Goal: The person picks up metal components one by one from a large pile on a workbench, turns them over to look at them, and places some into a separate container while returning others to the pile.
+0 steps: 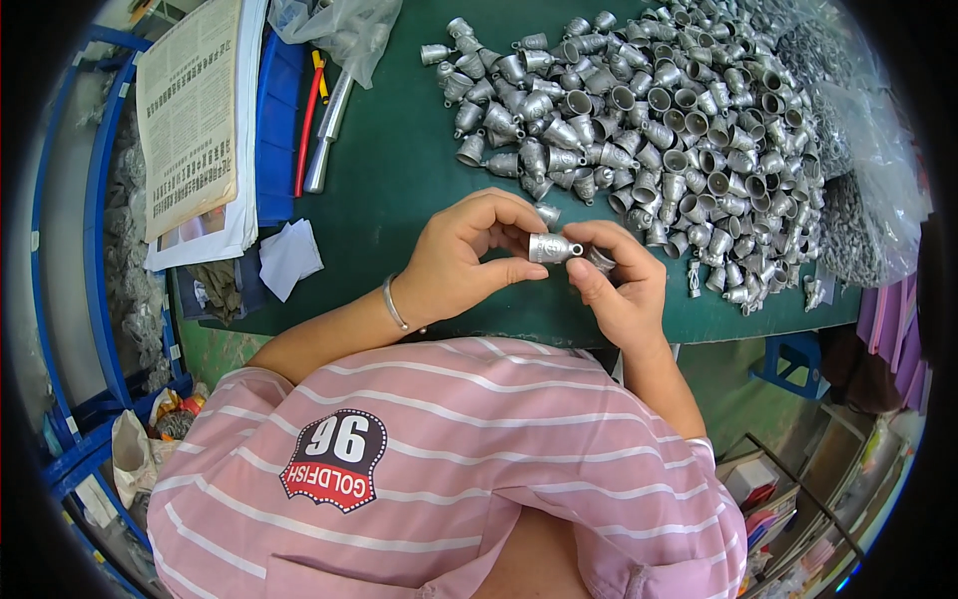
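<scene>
A small silver-coloured metal bell (550, 248) with raised markings lies sideways between my two hands, its mouth to the left and its loop to the right. My left hand (460, 262) grips it at the mouth end between thumb and fingers. At the loop end, the thumb and forefinger of my right hand (630, 292) pinch it. A second metal bell (601, 260) shows partly inside the curl of my right fingers. Just beyond my left fingertips is another bell (548, 215) on the green tabletop (367, 247). A large heap of similar bells (673, 142) spreads beyond my hands.
Metal chains (853, 228) lie under clear plastic (872, 150) at right. On the left are a blue bin (278, 127), stacked papers (191, 120), a red pen (309, 131), a metal rod (329, 131) and white paper pieces (292, 258). A blue stool (789, 367) stands below right.
</scene>
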`<state>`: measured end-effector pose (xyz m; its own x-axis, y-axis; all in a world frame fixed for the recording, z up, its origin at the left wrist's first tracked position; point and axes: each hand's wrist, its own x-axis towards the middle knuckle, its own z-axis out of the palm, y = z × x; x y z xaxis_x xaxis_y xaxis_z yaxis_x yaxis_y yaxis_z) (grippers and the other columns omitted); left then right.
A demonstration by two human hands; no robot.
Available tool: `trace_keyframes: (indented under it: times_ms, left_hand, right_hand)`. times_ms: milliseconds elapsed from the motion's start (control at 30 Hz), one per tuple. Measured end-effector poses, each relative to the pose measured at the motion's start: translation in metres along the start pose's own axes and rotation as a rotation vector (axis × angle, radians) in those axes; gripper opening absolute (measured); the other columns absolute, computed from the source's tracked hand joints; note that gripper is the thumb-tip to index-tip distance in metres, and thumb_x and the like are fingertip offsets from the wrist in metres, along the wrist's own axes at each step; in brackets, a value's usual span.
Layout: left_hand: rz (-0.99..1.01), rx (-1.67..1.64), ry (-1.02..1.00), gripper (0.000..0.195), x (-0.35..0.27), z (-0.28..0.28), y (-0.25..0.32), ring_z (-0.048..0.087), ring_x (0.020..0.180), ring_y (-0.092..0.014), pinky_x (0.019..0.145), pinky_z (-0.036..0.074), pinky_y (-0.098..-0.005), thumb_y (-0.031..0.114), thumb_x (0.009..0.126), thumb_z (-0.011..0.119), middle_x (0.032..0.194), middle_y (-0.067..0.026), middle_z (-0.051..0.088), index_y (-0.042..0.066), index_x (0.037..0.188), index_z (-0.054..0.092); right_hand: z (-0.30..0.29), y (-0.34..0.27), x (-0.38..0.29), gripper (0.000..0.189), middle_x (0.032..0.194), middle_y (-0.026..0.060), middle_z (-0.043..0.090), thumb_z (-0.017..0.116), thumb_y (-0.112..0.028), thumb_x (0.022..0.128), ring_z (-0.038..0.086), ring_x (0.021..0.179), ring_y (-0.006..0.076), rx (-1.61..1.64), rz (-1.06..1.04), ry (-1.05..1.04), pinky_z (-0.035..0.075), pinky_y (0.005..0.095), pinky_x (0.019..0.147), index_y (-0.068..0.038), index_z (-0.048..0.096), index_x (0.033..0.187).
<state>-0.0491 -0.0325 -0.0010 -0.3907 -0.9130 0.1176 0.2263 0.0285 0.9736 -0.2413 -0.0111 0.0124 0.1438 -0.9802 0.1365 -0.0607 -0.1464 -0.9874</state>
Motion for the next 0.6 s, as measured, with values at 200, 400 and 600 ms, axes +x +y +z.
trace_keyframes:
  times_ms: [200,400,600]
  left_hand:
    - [-0.122,-0.062,-0.049,0.034,-0.0026,-0.0016,0.0026,0.057,0.093,-0.016,0.080,0.050,-0.0285,-0.012,0.070,0.068,0.105,-0.0102,0.053,-0.003,0.101,0.054]
    - [-0.167,-0.070,-0.001,0.033,-0.0036,-0.0001,0.0023,0.059,0.084,-0.011,0.076,0.050,-0.0245,-0.006,0.072,0.070,0.096,-0.0061,0.059,-0.002,0.101,0.056]
    - [-0.145,-0.095,-0.019,0.032,-0.0027,0.0001,0.0044,0.059,0.083,-0.011,0.076,0.050,-0.0239,-0.006,0.072,0.070,0.095,-0.0052,0.059,-0.001,0.101,0.057]
  right_hand:
    - [0.0018,-0.0014,-0.0014,0.017,0.076,0.0078,0.061,0.067,-0.010,0.079,0.056,0.068,0.0134,-0.006,0.166,-0.026,0.041,0.0231,0.060,0.001,0.065,0.091]
    - [0.0017,0.0008,0.0031,0.017,0.084,0.0107,0.064,0.069,-0.003,0.074,0.060,0.076,0.0171,-0.055,-0.013,-0.031,0.046,0.0257,0.065,0.001,0.065,0.091]
    - [0.0021,-0.0014,0.0046,0.022,0.093,0.0136,0.065,0.070,0.005,0.069,0.062,0.085,0.0221,-0.126,-0.235,-0.032,0.049,0.0287,0.072,0.001,0.063,0.090]
